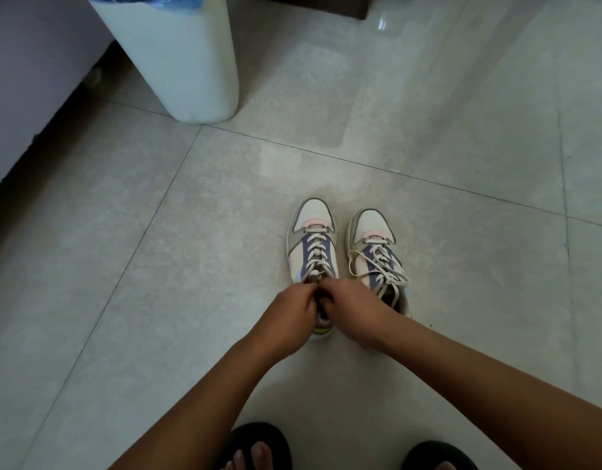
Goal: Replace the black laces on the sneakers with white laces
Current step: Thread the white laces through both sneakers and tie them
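Note:
Two white sneakers with purple, grey and pink panels stand side by side on the tiled floor, toes pointing away from me. The left sneaker (312, 232) has white laces threaded up its eyelets. Its collar is covered by my hands. My left hand (289, 308) and my right hand (352, 307) meet at the top of its lacing, fingers pinched on the white lace ends there. The right sneaker (372, 232) carries a white lace (382, 262) tied in a loose bow with loops lying over its side. No black lace is in sight.
A tall white bin (177, 56) with a blue liner stands at the upper left, beside a pale purple bed or sofa edge (31, 79). My feet in black slippers (258, 442) are at the bottom edge. Dark furniture shows at the top.

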Action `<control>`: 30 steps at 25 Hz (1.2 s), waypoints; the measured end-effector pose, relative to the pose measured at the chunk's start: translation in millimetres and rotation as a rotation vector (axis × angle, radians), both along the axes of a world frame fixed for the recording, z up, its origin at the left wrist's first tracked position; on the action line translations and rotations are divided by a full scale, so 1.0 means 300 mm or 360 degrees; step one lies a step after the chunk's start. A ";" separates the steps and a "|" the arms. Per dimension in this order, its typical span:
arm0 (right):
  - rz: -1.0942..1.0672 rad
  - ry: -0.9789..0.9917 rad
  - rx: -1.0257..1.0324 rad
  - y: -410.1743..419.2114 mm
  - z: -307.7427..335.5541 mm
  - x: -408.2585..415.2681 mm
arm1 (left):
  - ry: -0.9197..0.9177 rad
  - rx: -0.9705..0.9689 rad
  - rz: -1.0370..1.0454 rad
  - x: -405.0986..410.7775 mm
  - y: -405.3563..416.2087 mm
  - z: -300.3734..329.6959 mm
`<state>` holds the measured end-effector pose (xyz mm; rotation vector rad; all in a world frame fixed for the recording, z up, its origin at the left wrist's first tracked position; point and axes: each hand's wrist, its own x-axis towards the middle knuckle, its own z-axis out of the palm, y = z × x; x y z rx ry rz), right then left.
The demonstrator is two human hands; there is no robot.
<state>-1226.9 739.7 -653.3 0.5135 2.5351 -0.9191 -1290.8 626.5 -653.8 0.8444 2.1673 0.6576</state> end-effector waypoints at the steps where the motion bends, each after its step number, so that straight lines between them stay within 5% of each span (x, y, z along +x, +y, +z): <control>1: 0.0181 -0.0002 0.0158 0.000 -0.006 0.005 | 0.0139 -0.0124 -0.0183 -0.006 -0.001 -0.002; 6: 0.0354 -0.0008 0.0187 -0.006 -0.021 0.020 | 0.0491 -0.0494 -0.0574 -0.007 0.020 -0.005; 10: -0.0053 0.0092 0.0050 -0.004 -0.023 0.014 | 0.0266 -0.0269 -0.0298 -0.069 -0.003 0.021; 13: 0.0213 -0.0164 -0.0002 -0.016 -0.021 0.038 | 0.0140 -0.0158 -0.0247 -0.085 -0.034 0.045; 16: 0.0000 0.0001 -0.0341 0.005 0.007 0.083 | 0.0028 -0.0093 -0.0276 -0.063 -0.040 0.051; 20: -0.0471 0.0665 0.0044 0.141 0.044 0.187 | 0.0580 -0.0068 -0.0526 -0.006 -0.029 0.012; 22: -0.0570 0.0464 0.0314 0.223 0.028 0.237 | 0.0709 -0.0085 -0.0624 0.029 -0.023 -0.024; 24: -0.0605 0.0124 0.0253 0.248 -0.013 0.265 | 0.0806 -0.0017 -0.0545 0.024 -0.012 -0.033; 30: -0.0638 0.0189 -0.0041 0.131 -0.074 0.283 | 0.1232 -0.0586 -0.0212 -0.042 0.036 0.019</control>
